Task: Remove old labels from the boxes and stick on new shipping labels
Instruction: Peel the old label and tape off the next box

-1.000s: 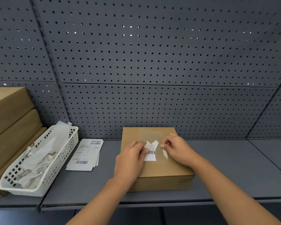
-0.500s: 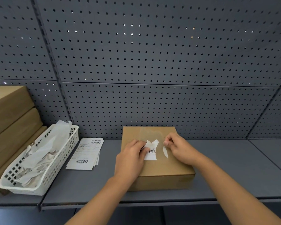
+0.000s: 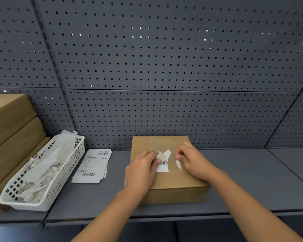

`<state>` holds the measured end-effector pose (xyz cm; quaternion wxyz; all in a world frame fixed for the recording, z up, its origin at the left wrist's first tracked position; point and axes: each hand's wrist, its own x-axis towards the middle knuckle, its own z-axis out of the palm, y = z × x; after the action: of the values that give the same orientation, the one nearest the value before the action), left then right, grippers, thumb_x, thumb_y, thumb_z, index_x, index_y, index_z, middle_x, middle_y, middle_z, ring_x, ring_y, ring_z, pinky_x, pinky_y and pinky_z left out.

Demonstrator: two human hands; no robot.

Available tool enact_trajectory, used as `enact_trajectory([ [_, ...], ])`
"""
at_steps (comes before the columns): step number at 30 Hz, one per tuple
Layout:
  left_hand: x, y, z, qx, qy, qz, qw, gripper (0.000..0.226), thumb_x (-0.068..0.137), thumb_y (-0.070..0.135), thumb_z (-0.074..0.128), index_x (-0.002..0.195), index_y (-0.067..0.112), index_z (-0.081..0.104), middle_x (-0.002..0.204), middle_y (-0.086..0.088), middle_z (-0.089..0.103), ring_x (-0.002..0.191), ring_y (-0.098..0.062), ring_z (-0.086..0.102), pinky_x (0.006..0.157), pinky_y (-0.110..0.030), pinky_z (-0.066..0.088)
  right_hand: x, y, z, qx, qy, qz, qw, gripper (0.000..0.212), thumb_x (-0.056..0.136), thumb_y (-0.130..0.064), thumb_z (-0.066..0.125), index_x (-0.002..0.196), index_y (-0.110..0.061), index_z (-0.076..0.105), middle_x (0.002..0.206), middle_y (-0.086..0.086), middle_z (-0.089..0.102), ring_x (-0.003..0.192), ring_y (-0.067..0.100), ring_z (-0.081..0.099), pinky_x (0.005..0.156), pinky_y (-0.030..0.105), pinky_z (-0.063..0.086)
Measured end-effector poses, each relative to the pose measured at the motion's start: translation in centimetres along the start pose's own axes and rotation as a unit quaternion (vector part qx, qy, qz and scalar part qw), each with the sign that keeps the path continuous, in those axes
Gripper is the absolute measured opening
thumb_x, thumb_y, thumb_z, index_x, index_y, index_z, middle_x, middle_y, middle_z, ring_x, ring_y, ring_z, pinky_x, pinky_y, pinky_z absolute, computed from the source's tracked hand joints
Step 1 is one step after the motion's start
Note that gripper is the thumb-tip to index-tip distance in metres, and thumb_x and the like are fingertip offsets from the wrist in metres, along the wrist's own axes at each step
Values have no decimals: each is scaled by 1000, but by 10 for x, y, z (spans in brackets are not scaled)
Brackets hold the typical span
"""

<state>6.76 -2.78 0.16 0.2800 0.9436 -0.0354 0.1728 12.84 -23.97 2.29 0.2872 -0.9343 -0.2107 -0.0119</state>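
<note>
Pegboard wall point(image 3: 164, 58) behind, grey shelf point(image 3: 252, 180) below. Stacked boxes point(image 3: 7, 123) are kept far L, prob. awaiting their turn. Box point(image 3: 178, 180) in work is laid flat at shelf centre, top up, so the label can be peeled. Basket point(image 3: 59, 186) of scraps is set at L for discards. New labels point(image 3: 93, 166) are stacked betw. basket and box, within reach. L hand point(image 3: 140, 170) rests on box; raised flap of old label point(image 3: 163, 165) is pinched, label partly torn. R hand point(image 3: 191, 159) is curled beside torn strip point(image 3: 178, 164); grasp cannot be told.
</note>
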Motion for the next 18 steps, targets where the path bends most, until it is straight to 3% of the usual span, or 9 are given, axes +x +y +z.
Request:
enact_trajectory([
  [18,1,6,1,59,-10,3,998,23,107,44,44,116,34,63,110,16,52,108,-8,49,66,-31,46,-24,-4,-9,12,-11,-12,1000,14,105,-15,49,92,-21,50,100,-8,53,99,0,44,81,20,37],
])
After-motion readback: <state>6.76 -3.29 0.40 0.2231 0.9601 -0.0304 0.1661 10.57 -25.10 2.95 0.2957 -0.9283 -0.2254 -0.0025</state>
